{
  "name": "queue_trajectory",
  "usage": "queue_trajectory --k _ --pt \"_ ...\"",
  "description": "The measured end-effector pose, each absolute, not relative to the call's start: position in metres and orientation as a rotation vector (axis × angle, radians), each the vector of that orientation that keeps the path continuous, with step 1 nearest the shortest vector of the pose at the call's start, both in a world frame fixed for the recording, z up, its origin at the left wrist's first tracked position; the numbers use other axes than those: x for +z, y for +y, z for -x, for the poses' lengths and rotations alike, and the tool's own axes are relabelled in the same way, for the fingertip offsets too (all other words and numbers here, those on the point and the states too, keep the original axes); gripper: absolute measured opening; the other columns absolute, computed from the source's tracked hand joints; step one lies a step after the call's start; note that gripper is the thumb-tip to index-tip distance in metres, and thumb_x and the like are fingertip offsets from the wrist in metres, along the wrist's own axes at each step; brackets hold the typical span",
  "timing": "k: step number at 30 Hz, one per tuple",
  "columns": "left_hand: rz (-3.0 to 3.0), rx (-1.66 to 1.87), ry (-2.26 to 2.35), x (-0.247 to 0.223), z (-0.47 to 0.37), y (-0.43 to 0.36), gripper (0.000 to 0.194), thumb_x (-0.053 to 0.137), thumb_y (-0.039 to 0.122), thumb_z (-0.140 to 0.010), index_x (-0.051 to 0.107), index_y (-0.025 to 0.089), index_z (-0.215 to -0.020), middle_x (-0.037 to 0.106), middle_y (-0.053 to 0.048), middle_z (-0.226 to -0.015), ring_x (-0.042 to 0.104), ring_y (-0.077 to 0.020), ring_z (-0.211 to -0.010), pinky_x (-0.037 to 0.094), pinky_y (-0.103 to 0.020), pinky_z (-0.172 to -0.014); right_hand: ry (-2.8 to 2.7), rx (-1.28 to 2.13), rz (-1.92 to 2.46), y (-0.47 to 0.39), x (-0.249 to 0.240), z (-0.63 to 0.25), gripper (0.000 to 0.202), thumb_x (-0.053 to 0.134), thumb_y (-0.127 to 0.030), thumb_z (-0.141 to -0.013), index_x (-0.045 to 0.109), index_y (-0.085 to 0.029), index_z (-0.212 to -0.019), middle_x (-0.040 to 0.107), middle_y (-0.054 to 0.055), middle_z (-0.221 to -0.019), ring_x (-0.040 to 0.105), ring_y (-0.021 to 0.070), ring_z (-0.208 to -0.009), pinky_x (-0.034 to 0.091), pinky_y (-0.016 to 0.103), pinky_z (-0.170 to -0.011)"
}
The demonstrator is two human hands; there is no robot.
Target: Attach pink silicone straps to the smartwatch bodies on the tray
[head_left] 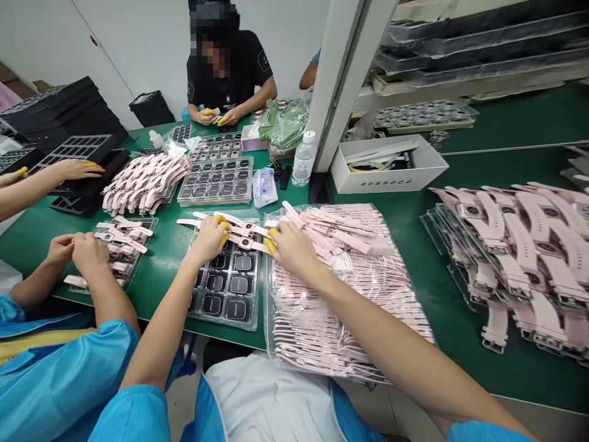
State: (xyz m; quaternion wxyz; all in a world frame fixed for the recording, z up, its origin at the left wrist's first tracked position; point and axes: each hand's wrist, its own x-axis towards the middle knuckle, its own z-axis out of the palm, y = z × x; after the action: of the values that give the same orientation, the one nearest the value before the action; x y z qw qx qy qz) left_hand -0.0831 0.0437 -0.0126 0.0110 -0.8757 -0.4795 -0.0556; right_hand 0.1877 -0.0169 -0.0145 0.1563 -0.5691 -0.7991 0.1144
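Yellow finger cots cover fingertips on both my hands. Over the upper part of a clear tray (252,307), my left hand (207,242) is closed on a smartwatch (245,243) near its strap. From the other side my right hand (294,248) pinches the end of that watch's pink strap (260,247). Just behind it lies another pink-strapped watch (251,227). Square dark watch faces (239,285) fill the lower compartments of the tray. Against my right hand's far side rest loose pink straps (340,230) on a large plastic bag of straps (317,325).
Pink watches (519,239) are piled on trays at the right. A white box (386,169) and water bottle (304,159) stand beside a post (343,80). At left a co-worker's hands (87,255) work over another tray (138,258); another person (227,73) sits opposite.
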Motion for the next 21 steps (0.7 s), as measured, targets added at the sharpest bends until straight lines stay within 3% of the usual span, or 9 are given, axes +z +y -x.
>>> queue_trajectory --k 5,10,16,21 --pt "2.683 -0.018 -1.719 -0.010 0.094 0.017 0.018 0.055 0.021 -0.098 0.070 0.017 -0.107 0.065 -0.015 -0.114 0.058 -0.0322 -0.111 0.046 -0.046 -0.097 -2.302 0.119 1.603 0.004 -0.039 -0.191 0.036 0.045 -0.021 -0.102 0.071 -0.012 -0.124 0.055 0.024 -0.149 0.034 0.0410 -0.146 0.029 0.056 -0.114" --pt "2.656 0.172 -1.730 -0.005 0.093 0.007 0.024 0.059 0.023 -0.097 0.070 0.018 -0.118 0.065 -0.017 -0.120 0.060 -0.0345 -0.114 0.049 -0.045 -0.094 -2.376 0.092 1.631 0.008 -0.057 -0.187 0.038 0.045 -0.026 -0.104 0.071 -0.015 -0.130 0.056 0.021 -0.152 0.034 0.0389 -0.151 0.020 0.061 -0.120" --pt "2.620 0.090 -1.587 -0.012 0.095 0.015 0.025 0.055 0.025 -0.096 0.071 0.016 -0.113 0.068 -0.018 -0.117 0.060 -0.0362 -0.115 0.050 -0.048 -0.095 -2.269 0.116 1.500 0.009 -0.045 -0.189 0.035 0.044 -0.032 -0.107 0.072 -0.016 -0.121 0.065 0.019 -0.138 0.042 0.0382 -0.143 0.023 0.062 -0.118" --pt "2.583 -0.033 -1.498 -0.025 0.100 0.016 0.026 0.051 0.030 -0.099 0.071 0.020 -0.111 0.070 -0.016 -0.119 0.060 -0.0370 -0.115 0.051 -0.049 -0.092 -2.006 0.338 1.387 0.013 -0.039 -0.197 0.012 0.053 -0.017 -0.098 0.064 -0.020 -0.096 0.069 0.012 -0.104 0.059 0.0283 -0.109 0.043 0.048 -0.103"
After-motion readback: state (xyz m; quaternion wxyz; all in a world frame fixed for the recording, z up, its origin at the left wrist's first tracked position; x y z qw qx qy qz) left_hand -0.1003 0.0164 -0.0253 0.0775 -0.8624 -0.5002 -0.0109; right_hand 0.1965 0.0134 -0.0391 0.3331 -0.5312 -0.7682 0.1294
